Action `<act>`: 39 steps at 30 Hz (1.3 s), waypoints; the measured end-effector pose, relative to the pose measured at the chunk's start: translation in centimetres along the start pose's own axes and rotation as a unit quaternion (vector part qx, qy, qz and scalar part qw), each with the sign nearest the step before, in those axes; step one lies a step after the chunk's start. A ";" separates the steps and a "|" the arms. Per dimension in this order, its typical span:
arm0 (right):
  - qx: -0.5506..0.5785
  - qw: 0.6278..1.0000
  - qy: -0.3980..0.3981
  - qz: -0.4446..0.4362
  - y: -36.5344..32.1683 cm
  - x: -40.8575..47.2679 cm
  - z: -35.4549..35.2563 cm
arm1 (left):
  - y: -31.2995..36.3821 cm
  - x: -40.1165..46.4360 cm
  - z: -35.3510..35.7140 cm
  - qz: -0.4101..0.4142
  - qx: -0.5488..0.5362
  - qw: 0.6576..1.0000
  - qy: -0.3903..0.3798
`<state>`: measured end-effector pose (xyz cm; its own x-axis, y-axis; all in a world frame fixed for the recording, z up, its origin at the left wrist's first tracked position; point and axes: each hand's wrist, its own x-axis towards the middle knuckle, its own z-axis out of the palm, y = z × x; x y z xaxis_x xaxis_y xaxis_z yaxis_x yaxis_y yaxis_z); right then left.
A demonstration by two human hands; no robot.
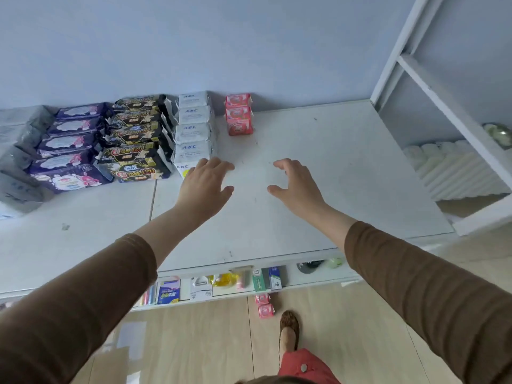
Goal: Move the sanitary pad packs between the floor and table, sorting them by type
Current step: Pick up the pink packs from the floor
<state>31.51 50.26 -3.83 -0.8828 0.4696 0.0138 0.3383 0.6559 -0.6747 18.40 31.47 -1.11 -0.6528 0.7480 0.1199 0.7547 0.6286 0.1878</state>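
Sanitary pad packs stand in rows by type along the back of the white table [318,189]: grey packs [19,151] at far left, then purple packs [69,145], black packs [135,139], white ABC packs [192,128] and three pink packs [238,113]. Two more pink packs [264,304] lie on the wooden floor under the table's front edge. My left hand [206,184] hovers open over the table, just in front of the nearest ABC pack. To its right, my right hand [295,182] is open too, fingers curled, holding nothing.
A white shelf unit [443,106] stands at the right with white rolled items [448,167] inside. A lower shelf [221,284] under the table holds small boxes and bottles. My foot in a brown shoe [289,328] is on the wooden floor.
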 end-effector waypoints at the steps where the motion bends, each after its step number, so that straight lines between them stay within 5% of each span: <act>1: 0.000 1.000 0.005 0.001 -0.3 -1.8 0.1 | 0.2 -1.5 0.1 0.010 -0.008 1.000 -0.001; 17: -0.058 0.997 0.047 0.037 4.8 -26.6 7.1 | 5.6 -22.8 9.0 0.129 -0.118 0.982 -0.073; 29: -0.012 0.977 -0.093 0.192 20.7 -35.1 20.0 | 6.4 -33.3 29.9 -0.006 -0.115 0.947 -0.299; 39: 0.008 0.960 -0.152 0.237 37.6 -32.9 38.6 | 0.1 -31.7 53.2 -0.075 -0.070 0.939 -0.328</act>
<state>60.66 36.67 -58.09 -0.6868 0.5168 -0.5111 0.7217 0.4015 -0.5638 42.61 19.13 -56.80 -0.5363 0.6522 -0.5357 0.6114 0.7378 0.2861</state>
